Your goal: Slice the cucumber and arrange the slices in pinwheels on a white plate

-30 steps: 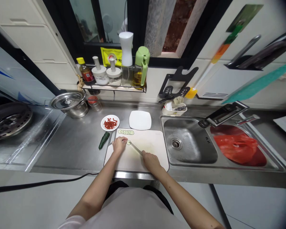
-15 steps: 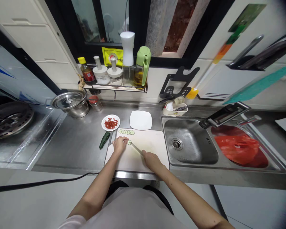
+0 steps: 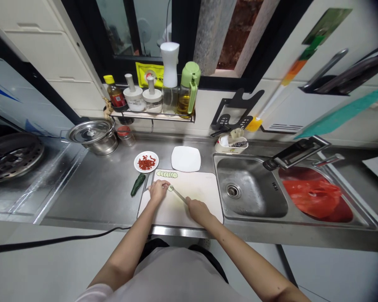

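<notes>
My right hand (image 3: 200,210) is closed around the handle of a knife (image 3: 180,195) and holds it low over the white cutting board (image 3: 208,188). The blade tip touches a round cucumber slice (image 3: 170,188). From the other side, the fingertips of my left hand (image 3: 158,191) are pressed together at that slice's edge. Farther back on the board lies a row of thin cucumber slices (image 3: 166,174). A dark green cucumber piece (image 3: 138,184) rests on the counter just left of the board.
Behind the board stand a plate of small red pieces (image 3: 146,162) and a white square plate (image 3: 185,159). To the right is a steel sink (image 3: 255,188), with a red bag (image 3: 311,197) in its second basin. A lidded pot (image 3: 94,136) stands at the left; a shelf (image 3: 157,115) carries bottles and jars.
Almost nothing differs. My right hand and the knife have shifted very slightly left, while my left hand stays at the cucumber slice.
</notes>
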The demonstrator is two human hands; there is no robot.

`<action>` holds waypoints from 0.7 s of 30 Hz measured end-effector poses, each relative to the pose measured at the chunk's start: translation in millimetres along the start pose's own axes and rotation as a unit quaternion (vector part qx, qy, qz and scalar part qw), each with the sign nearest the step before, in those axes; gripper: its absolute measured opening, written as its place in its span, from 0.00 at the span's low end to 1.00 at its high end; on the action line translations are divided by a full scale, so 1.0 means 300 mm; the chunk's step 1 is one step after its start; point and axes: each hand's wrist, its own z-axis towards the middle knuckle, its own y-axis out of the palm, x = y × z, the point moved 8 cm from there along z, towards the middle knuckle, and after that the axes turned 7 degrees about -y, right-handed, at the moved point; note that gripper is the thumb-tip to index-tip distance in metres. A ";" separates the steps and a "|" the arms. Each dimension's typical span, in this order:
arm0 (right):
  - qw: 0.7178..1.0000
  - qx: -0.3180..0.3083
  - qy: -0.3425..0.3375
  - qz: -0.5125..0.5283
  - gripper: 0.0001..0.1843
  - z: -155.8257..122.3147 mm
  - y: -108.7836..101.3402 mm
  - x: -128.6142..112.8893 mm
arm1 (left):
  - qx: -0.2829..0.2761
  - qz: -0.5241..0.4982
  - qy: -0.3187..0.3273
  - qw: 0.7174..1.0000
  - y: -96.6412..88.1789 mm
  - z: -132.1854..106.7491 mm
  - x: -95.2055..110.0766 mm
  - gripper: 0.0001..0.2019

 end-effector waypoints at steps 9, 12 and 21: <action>1.000 0.005 0.001 -0.007 0.17 0.017 0.009 -0.006 | -0.003 0.003 0.005 1.000 -0.001 0.003 0.002 0.10; 1.000 0.003 -0.001 -0.006 0.17 0.023 0.014 -0.008 | -0.005 0.004 0.002 1.000 -0.001 0.005 0.000 0.10; 1.000 0.013 -0.005 -0.009 0.16 0.024 0.016 -0.013 | -0.003 -0.003 0.007 1.000 -0.001 0.003 0.001 0.10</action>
